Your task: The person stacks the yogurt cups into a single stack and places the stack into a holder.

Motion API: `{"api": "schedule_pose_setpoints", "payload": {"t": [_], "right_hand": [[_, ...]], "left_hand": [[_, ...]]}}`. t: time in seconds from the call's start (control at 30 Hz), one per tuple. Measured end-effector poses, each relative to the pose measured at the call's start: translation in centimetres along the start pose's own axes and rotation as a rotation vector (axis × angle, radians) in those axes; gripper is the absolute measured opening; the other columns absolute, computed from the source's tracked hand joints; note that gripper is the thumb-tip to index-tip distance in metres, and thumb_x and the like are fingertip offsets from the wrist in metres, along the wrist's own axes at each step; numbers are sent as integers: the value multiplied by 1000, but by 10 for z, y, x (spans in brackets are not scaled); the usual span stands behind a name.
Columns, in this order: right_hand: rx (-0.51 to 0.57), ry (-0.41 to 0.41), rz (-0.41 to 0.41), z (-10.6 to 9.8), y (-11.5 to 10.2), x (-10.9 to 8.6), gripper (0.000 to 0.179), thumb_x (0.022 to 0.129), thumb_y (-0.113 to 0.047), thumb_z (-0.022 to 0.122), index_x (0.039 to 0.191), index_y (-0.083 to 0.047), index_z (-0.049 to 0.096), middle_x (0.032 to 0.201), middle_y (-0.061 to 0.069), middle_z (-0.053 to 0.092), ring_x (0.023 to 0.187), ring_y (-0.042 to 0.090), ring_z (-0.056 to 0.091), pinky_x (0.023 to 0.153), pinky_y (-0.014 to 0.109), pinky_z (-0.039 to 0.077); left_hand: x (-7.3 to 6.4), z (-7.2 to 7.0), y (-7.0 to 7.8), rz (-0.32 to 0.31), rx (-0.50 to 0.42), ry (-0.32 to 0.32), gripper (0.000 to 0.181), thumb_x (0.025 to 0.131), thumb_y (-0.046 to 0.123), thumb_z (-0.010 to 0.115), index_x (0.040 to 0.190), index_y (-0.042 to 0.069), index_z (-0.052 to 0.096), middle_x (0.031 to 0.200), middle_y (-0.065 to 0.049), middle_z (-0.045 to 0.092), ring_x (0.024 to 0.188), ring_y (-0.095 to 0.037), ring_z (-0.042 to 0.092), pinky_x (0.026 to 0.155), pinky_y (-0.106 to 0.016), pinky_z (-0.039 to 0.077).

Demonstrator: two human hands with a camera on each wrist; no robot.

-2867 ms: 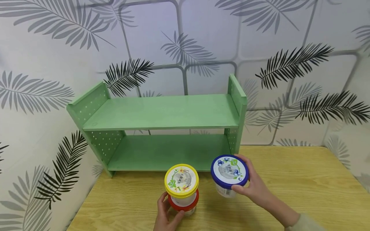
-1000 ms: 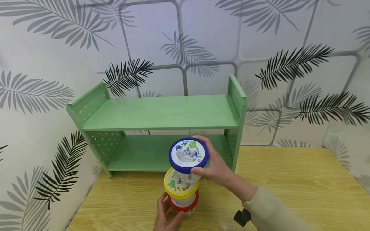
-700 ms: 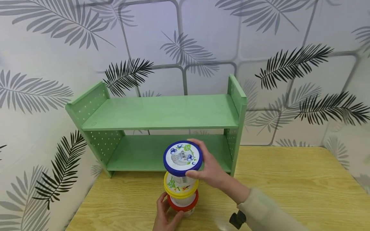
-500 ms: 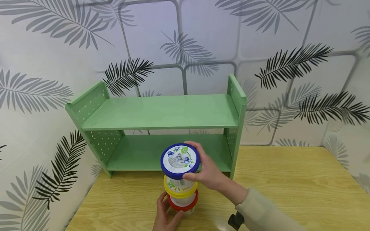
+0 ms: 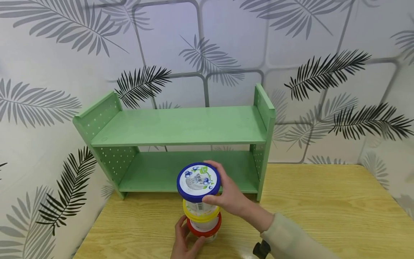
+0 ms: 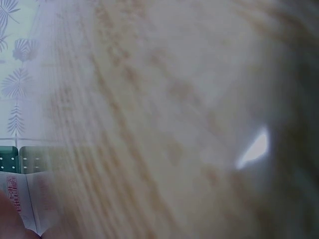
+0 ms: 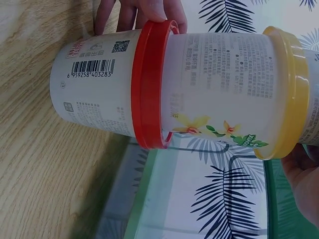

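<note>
Three white tubs with coloured lids form a column in the head view. Lowest is the red-lidded tub (image 5: 203, 233) on the table, with my left hand (image 5: 185, 244) curled around its side. The yellow-lidded tub (image 5: 201, 217) sits upright on the red lid. Over it, my right hand (image 5: 228, 194) grips the blue-lidded tub (image 5: 198, 181) by its rim, thumb in front and fingers behind; its base overlaps the yellow lid. In the right wrist view the column lies sideways, and the blue-lidded tub's wall (image 7: 311, 99) meets the yellow lid. The left wrist view is mostly blurred.
A green two-tier shelf (image 5: 181, 126) stands behind the tubs, close to the leaf-patterned wall (image 5: 236, 43). The wood-grain table (image 5: 317, 208) stretches to the right. A dark device (image 5: 261, 249) hangs at my right wrist.
My right hand has carried the blue-lidded tub leftward from beside the stack to above the yellow-lidded tub, then lowered it and shifted it slightly left. My left hand stays put.
</note>
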State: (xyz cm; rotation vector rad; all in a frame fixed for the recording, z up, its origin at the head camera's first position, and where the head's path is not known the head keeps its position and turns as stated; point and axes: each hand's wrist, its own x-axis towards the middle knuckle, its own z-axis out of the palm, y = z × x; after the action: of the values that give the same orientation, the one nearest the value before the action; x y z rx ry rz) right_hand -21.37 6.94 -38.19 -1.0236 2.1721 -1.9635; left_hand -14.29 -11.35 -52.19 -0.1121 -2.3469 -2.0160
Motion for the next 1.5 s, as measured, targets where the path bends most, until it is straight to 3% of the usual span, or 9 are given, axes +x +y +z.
{"api": "schedule_pose_setpoints", "payload": {"t": [0.33, 0.63, 1.03, 1.3, 1.5], "right_hand": [[52, -7, -9, 2, 0, -2, 103, 77, -62, 71, 151, -11, 21, 139, 17, 44, 120, 34, 50, 93, 51, 48], [-20, 16, -47, -2, 6, -9, 97, 82, -66, 63, 152, -14, 21, 143, 15, 42, 125, 33, 46, 100, 58, 38], [-156, 177, -248, -31, 13, -31, 80, 91, -57, 58, 149, -12, 27, 139, 19, 45, 123, 38, 49, 96, 40, 46], [-237, 279, -403, -59, 4, -41, 73, 96, -46, 55, 145, 2, 30, 135, 18, 49, 122, 21, 52, 94, 26, 45], [-273, 307, -475, -80, -6, -44, 74, 96, -44, 55, 143, 8, 30, 135, 15, 49, 122, 18, 51, 94, 25, 43]], "left_hand": [[1, 0, -1, 13, 6, 7, 81, 89, 22, 73, 143, 1, 16, 139, -33, 39, 128, -49, 39, 103, -64, 32], [1, -1, -2, 9, -5, 3, 82, 88, 20, 73, 142, 0, 16, 136, -32, 40, 127, -48, 40, 104, -60, 34], [2, -1, -2, 0, -7, 4, 83, 87, 20, 75, 142, 0, 17, 136, -32, 41, 126, -47, 41, 102, -61, 35], [2, -2, -2, 0, -18, -3, 84, 87, 21, 74, 142, -1, 15, 136, -32, 40, 126, -47, 41, 103, -61, 35], [2, 0, -2, 10, 1, 11, 83, 87, 21, 75, 142, -1, 16, 135, -32, 41, 125, -48, 42, 101, -60, 37]]}}
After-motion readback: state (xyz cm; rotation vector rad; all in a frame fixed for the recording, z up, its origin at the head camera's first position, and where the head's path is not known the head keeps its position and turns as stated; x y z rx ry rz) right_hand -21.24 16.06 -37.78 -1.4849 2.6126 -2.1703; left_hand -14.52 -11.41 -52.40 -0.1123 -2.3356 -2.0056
